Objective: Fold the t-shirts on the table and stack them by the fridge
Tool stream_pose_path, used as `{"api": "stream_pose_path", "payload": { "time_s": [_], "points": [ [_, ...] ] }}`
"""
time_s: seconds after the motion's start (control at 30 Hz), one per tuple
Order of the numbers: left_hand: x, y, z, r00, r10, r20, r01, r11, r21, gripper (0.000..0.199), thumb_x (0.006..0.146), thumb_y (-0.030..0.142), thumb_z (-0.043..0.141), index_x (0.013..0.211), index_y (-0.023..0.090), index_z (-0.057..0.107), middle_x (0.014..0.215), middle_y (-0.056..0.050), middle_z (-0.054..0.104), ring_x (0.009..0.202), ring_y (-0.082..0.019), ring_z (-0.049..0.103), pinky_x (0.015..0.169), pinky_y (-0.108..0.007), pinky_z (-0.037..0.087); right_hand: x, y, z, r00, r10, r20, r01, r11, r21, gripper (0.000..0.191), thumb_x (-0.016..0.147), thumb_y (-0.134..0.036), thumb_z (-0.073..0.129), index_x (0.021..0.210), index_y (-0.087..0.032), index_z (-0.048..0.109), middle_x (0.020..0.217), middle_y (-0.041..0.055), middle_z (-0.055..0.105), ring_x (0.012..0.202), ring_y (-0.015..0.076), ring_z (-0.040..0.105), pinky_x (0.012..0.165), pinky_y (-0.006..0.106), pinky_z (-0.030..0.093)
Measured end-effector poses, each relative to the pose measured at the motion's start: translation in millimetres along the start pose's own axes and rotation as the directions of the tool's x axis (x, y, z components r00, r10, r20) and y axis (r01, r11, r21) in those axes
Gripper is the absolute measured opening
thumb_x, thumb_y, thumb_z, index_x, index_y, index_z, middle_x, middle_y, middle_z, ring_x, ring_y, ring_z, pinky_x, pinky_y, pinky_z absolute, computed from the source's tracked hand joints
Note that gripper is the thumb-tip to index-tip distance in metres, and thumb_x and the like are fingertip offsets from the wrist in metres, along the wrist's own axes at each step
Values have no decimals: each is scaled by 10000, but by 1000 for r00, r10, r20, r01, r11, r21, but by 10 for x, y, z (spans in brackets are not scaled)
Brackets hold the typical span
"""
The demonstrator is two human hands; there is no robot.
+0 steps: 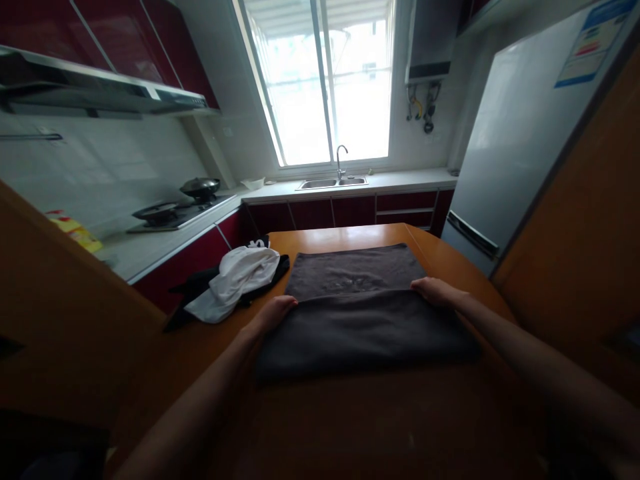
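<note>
A dark grey cloth (365, 333) lies on the orange-brown wooden table (350, 423), its near part folded over so that an edge runs across its middle. Beyond that edge the far part lies flat, with a faint printed or embossed mark on it. My left hand (276, 312) grips the left end of the folded edge, fingers closed, thumb on top. At the right end of the same edge, my right hand (434, 292) pinches the cloth, its fingertips partly hidden by the fabric.
White and black garments (240, 277) lie heaped at the table's left side. Past the table stand a counter with a sink (333, 182), a stove with pans (200, 188) at the left, and a fridge (520, 140) at the right.
</note>
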State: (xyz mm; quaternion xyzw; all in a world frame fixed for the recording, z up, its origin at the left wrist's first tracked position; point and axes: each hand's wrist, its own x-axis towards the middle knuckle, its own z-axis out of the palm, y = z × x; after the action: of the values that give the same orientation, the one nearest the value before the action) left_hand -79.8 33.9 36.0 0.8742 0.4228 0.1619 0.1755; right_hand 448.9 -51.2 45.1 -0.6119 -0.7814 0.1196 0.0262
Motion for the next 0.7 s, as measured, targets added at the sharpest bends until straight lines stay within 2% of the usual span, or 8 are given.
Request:
{"api": "stream_pose_path", "payload": {
  "time_s": [0.07, 0.17, 0.27, 0.37, 0.47, 0.53, 0.6, 0.7],
  "points": [
    [31, 10, -1, 1000, 14, 15, -14, 998, 58, 396, 970, 444, 426, 873, 187, 712, 922, -84, 708, 851, -229, 670, 802, -314, 501, -48, -70, 10, 1000, 8, -2, -8, 996, -84, 233, 962, -204, 455, 951, -213, 687, 960, 101, 729, 903, 255, 689, 745, 314, 460],
    [34, 170, 7, 999, 12, -53, -2, 984, 181, 354, 971, 396, 459, 1051, 188, 733, 1088, -110, 693, 970, -245, 668, 901, -347, 510, -139, -269, 61, 981, -1, -196, -42, 976, -216, 233, 949, -232, 496, 1000, -187, 718, 1125, 160, 692, 1123, 329, 607, 919, 432, 455],
    [-23, 517, 171, 990, 32, -135, 2, 971, 238, 446, 1007, 403, 431, 1356, 189, 608, 1352, -132, 611, 1230, -275, 583, 1073, -409, 442, -213, -562, 234, 929, -71, -362, 9, 985, -170, 368, 979, -308, 475, 1275, -181, 653, 1387, 168, 578, 1325, 329, 474, 1095, 491, 357],
    [-102, 870, 488, 999, 40, -29, -31, 965, 262, 545, 1016, 499, 427, 1508, 268, 451, 1581, -98, 404, 1465, -314, 345, 1184, -535, 291, -255, -830, 511, 936, -98, -339, 87, 995, -48, 539, 1009, -440, 411, 1496, -217, 465, 1579, 121, 406, 1469, 295, 320, 1181, 511, 265],
    [-136, 1034, 691, 996, -8, 92, -17, 964, 264, 572, 1011, 550, 418, 1530, 307, 411, 1647, -73, 264, 1526, -336, 187, 1191, -618, 211, -278, -949, 706, 958, -38, -283, 50, 998, 36, 614, 1006, -519, 373, 1538, -214, 403, 1624, 125, 319, 1512, 292, 244, 1188, 559, 245],
    [-158, 1046, 654, 995, -11, 102, -13, 971, 238, 566, 1024, 525, 400, 1532, 276, 410, 1648, -86, 256, 1529, -322, 180, 1199, -602, 212, -319, -935, 716, 949, -24, -316, 43, 998, 53, 587, 1010, -488, 375, 1518, -200, 438, 1616, 135, 332, 1509, 284, 258, 1191, 546, 257],
    [-243, 1021, 502, 997, 38, 68, -52, 977, 207, 536, 1034, 471, 404, 1524, 255, 427, 1635, -93, 295, 1526, -310, 198, 1208, -580, 225, -429, -859, 654, 916, -30, -400, 52, 998, 45, 522, 1012, -430, 390, 1466, -201, 510, 1591, 133, 384, 1496, 282, 289, 1194, 532, 265],
    [-592, 937, 216, 985, 171, 7, -169, 969, 177, 494, 1019, 403, 473, 1499, 284, 462, 1600, -76, 371, 1508, -298, 258, 1206, -545, 281, -781, -660, 564, 864, -67, -500, 94, 995, 28, 454, 999, -407, 447, 1396, -234, 583, 1521, 118, 481, 1438, 293, 385, 1176, 523, 315]
  ]
}}
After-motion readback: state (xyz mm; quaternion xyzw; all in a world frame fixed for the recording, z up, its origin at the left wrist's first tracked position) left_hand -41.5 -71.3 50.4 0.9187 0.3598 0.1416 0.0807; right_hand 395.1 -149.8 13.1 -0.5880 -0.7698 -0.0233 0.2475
